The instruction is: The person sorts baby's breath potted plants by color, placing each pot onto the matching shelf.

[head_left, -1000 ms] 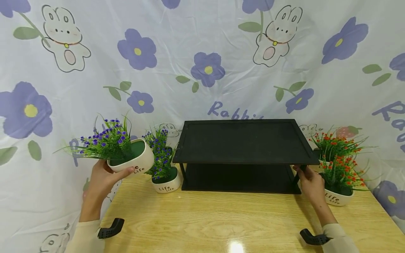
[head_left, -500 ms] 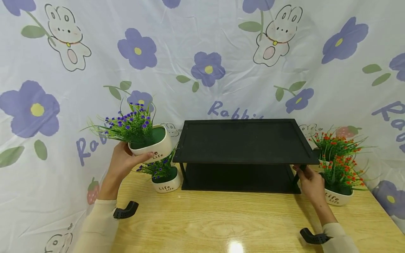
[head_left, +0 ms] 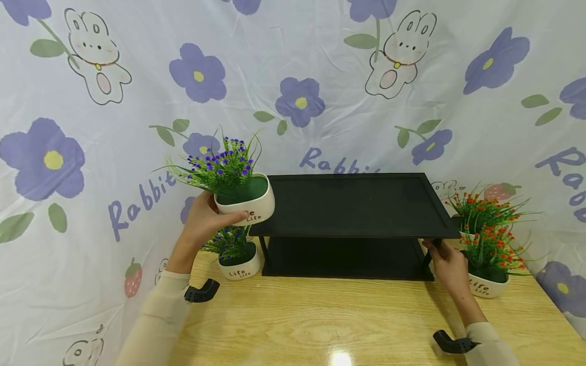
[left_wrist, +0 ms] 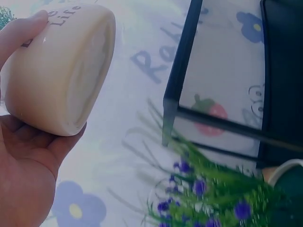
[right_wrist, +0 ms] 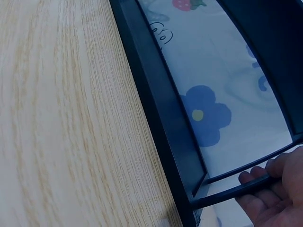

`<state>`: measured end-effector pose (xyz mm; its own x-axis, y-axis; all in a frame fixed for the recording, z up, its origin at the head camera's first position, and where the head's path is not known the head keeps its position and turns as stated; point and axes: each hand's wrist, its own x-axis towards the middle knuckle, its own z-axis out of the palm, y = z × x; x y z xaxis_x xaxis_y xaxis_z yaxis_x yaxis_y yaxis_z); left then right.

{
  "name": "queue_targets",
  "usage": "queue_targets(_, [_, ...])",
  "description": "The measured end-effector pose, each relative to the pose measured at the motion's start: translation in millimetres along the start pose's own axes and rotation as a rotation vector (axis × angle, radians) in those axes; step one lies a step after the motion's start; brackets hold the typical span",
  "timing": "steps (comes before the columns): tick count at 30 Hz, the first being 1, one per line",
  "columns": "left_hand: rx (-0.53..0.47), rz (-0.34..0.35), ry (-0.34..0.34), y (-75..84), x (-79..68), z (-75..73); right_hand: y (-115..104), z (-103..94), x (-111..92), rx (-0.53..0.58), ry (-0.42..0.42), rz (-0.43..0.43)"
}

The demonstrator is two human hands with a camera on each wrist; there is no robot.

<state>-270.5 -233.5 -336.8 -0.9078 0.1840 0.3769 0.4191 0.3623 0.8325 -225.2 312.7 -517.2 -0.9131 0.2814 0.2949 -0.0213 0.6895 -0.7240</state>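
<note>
My left hand (head_left: 204,222) holds a potted plant (head_left: 247,203) with purple flowers in the air at the left end of a black two-tier rack (head_left: 357,203). Its thumb presses the lettered front of the white pot, and the fingers lie around the far side. The left wrist view shows the tilted pot (left_wrist: 52,71) and its underside, apart from the rack. At the other end, my right hand (head_left: 449,265) grips the rack's right front leg. In the right wrist view, its fingers curl round that thin black post (right_wrist: 232,193).
A second purple-flowered pot (head_left: 240,267) stands on the wooden table (head_left: 329,315), left of the rack and partly below the held plant. Two red-flowered plants (head_left: 492,254) stand to the right, close to my right hand. A rabbit-and-flower cloth (head_left: 256,51) hangs behind.
My left hand has carried the purple-flowered plant rightwards and up, from left of the rack to the rack's left top edge. The right hand stays on the leg.
</note>
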Motion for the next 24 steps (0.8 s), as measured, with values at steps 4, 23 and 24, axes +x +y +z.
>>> queue_targets(4, [-0.012, 0.016, -0.048, 3.9, 10.0, 10.6, -0.6, 0.6, -0.2, 0.003, 0.002, -0.003])
queue_targets(23, [-0.077, 0.126, -0.199, 22.2, 43.1, 66.8, 1.1, 1.4, -0.9, 0.030, -0.015, 0.027])
queue_targets(24, [-0.080, 0.127, -0.201, 23.7, 44.2, 69.6, 1.3, 1.4, -0.8, 0.030, -0.015, 0.027])
